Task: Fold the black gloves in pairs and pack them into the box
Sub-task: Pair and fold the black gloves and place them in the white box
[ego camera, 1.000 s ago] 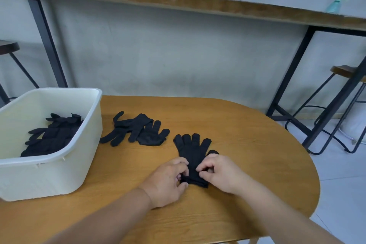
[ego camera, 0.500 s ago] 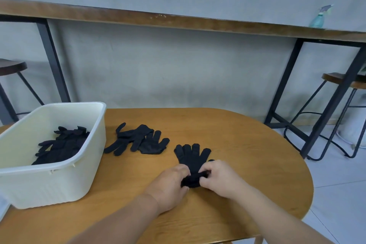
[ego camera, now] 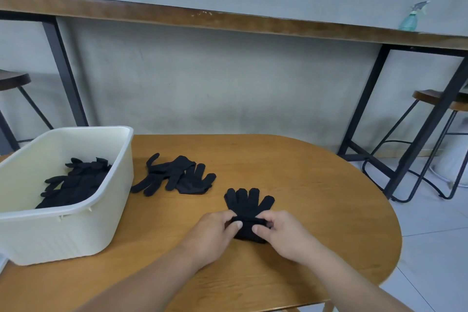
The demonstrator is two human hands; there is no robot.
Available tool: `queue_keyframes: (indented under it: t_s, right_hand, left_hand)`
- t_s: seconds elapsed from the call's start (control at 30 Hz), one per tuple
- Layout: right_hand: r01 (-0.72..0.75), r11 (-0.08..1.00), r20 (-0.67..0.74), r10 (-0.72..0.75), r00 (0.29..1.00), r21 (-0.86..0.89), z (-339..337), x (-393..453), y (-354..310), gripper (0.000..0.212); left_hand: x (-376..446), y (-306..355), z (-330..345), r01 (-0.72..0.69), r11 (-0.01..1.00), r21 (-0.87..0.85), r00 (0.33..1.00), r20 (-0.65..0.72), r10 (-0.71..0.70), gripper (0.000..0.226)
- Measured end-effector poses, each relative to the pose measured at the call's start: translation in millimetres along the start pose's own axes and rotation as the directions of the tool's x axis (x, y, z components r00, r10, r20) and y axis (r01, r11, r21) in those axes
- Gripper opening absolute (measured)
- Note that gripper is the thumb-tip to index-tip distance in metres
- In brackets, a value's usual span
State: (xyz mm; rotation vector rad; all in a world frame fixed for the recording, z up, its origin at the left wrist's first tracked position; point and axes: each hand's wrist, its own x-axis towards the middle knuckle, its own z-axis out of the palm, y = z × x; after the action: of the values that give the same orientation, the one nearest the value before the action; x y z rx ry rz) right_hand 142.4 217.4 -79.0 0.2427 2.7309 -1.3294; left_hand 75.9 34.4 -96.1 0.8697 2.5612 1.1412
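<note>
Grey wall behind, long wooden counter [ego camera: 228, 21] on black legs along it, teal spray bottle [ego camera: 409, 19] up at two o'clock. Down front, rounded oval wooden table [ego camera: 316, 185] filling the lower view.

Dead centre, near six o'clock: stacked pair of black knit gloves [ego camera: 247, 204] lying flat on the table, fingers fanned toward twelve, cuff end bunched into a roll toward the person. Left hand [ego camera: 215, 232] curled on the left end of that roll, thumb on top, fingertips tucked over it. Right hand [ego camera: 281, 232] mirrors it on the right end, thumb and fingers pinching the fabric. Both closed on cloth, neither flat.

Over at ten o'clock from the pair, loose heap of black gloves [ego camera: 177, 177], unfolded, overlapping, well apart from the hands. Further left at nine o'clock, cream rectangular plastic box [ego camera: 121, 185], with dark folded gloves [ego camera: 73, 185] already lying inside.

Handling, judged by look: light, limp, thin knit, nothing fragile, no stiffness to hold a fold unaided. Likely to spring open if released, and the two layers liable to slide apart. Best hold: both ends of the cuff roll, as now, keeping both layers pinched together; for the carry to the box, one hand clamped across the whole folded bundle rather than by a dangling finger.
</note>
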Motion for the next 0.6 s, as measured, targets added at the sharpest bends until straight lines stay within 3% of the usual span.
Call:
queue_keyframes:
  t_s: [0.1, 0.23, 0.33, 0.4, 0.5, 0.6]
  right_hand:
    - [-0.083, 0.995, -0.036, 0.086, 0.996, 0.059, 1.9, 10.5, -0.3, 0.012]
    - [-0.149, 0.989, -0.156, 0.145, 0.977, -0.018, 6.2, 20.1, 2.0, 0.039]
    - [-0.163, 0.986, -0.202, 0.154, 0.967, -0.026, 9.5, 25.1, 3.5, 0.027]
    - [-0.195, 0.98, -0.228, 0.181, 0.957, -0.042, 11.6, 27.2, 3.9, 0.019]
    - [-0.227, 0.967, -0.303, 0.183, 0.935, -0.117, 12.4, 27.4, 3.9, 0.028]
    - [-0.157, 0.935, -0.333, 0.045, 0.942, -0.319, 13.5, 22.8, -0.1, 0.025]
  left_hand:
    - [12.5, 5.8, 1.9, 0.077, 0.997, 0.004, 0.997, -0.022, -0.077, 0.017]
    - [28.2, 7.1, 8.7, 0.214, 0.976, 0.039, 0.976, -0.054, -0.211, 0.024]
    - [33.6, 5.9, 14.6, 0.253, 0.965, 0.072, 0.965, -0.089, -0.246, 0.024]
    - [33.7, 6.5, 17.8, 0.234, 0.964, 0.124, 0.969, -0.116, -0.22, 0.016]
    - [31.3, 6.3, 16.7, 0.179, 0.968, 0.175, 0.973, -0.175, -0.148, 0.022]
    - [29.1, 8.3, 14.1, 0.05, 0.937, 0.346, 0.992, -0.126, -0.006, 0.012]
